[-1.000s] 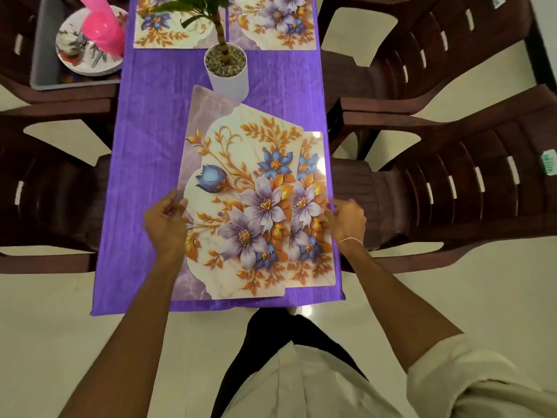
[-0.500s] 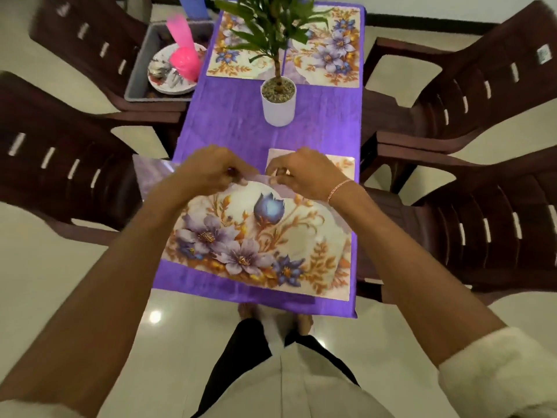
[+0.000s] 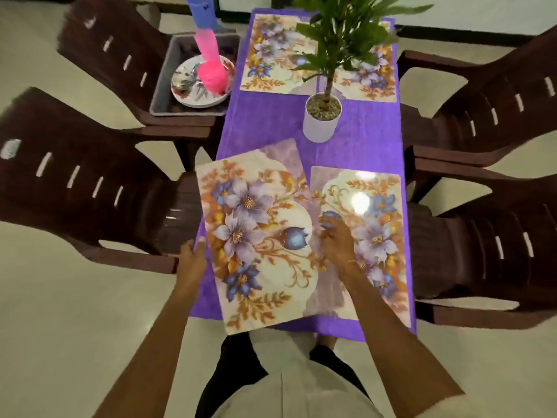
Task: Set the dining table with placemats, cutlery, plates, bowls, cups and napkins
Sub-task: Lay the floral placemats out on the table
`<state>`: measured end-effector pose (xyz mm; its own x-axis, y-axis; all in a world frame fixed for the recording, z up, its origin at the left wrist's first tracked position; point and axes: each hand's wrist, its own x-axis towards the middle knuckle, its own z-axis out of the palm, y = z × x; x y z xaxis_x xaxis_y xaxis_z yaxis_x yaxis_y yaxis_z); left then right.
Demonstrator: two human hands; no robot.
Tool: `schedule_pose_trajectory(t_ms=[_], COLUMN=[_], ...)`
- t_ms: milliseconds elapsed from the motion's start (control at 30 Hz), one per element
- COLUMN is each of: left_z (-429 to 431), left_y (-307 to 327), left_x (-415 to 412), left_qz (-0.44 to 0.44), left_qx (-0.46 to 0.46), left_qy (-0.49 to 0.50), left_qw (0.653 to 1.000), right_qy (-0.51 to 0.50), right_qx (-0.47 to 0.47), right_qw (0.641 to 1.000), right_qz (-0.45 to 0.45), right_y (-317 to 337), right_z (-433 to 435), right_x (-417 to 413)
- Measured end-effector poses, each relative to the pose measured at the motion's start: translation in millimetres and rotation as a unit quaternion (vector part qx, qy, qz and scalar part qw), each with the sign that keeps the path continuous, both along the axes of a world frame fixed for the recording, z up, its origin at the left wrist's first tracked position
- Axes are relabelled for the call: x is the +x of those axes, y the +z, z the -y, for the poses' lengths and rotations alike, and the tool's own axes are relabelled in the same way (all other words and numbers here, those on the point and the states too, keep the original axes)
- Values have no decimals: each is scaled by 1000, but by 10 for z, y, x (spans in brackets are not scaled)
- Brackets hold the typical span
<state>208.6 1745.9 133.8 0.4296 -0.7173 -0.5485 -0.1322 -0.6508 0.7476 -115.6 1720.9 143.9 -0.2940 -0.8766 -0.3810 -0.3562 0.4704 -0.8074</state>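
The near-left placemat (image 3: 256, 236) lies on the purple cloth (image 3: 271, 125) that covers the desk, turned slightly askew, with its near corner hanging over the edge. The person appears to be squaring it up beside the near-right placemat (image 3: 373, 230), which already sits straight along the right side. The left hand (image 3: 193, 260) holds this mat by its outer left edge, fingers (image 3: 197, 245) clamped on the rim, probably so the sheet can be pivoted. The right hand (image 3: 336, 239) rests where the two mats meet, perhaps to pin or guide that seam. It is blurred, so it cannot be told whether its fingers are apart or pinching. Two far placemats (image 3: 271, 52) lie side by side at the other end, and the potted plant (image 3: 322, 119) stands between the pairs as a centrepiece. On a chair at the far left, a grey tray (image 3: 159, 95) keeps the plates (image 3: 184, 82) and pink cups (image 3: 211, 73) within reach for later steps. No writing can be read: a dark mark on the blue cup (image 3: 202, 10) and a white sticker (image 3: 10, 147) on a chair back are too small to make out.
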Motion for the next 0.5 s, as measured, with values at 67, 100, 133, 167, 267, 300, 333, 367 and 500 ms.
schedule_pose_trajectory(t_ms=[67, 100, 133, 167, 267, 300, 333, 367, 500], left_z=[36, 80, 117, 168, 333, 382, 430, 462, 545], left_y=[-159, -204, -254, -280, -322, -293, -282, -274, -287], left_x=[166, 249, 321, 398, 511, 495, 495, 496, 486], left_qz=[-97, -118, -132, -145, -123, -84, -40, -3, 103], left_qx=[6, 8, 7, 11, 18, 14, 6, -4, -18], left_qy=[-9, -18, -22, -29, -58, -73, -95, -123, -173], left_qw=[995, 993, 991, 989, 991, 994, 995, 992, 979], right_qy=[-86, -129, -154, -171, -179, -177, -180, -185, -211], right_qx=[46, 54, 62, 65, 78, 79, 87, 97, 136], right_qw=[994, 988, 983, 981, 980, 978, 974, 971, 956], right_qz=[50, 70, 74, 66, -49, -82, -104, -120, -149], right_y=[-121, -196, -221, -273, -383, -435, -458, -484, -510], right_z=[-71, -99, -121, -133, -136, -143, -137, -129, -103], right_x=[288, 430, 542, 658, 882, 903, 936, 955, 974])
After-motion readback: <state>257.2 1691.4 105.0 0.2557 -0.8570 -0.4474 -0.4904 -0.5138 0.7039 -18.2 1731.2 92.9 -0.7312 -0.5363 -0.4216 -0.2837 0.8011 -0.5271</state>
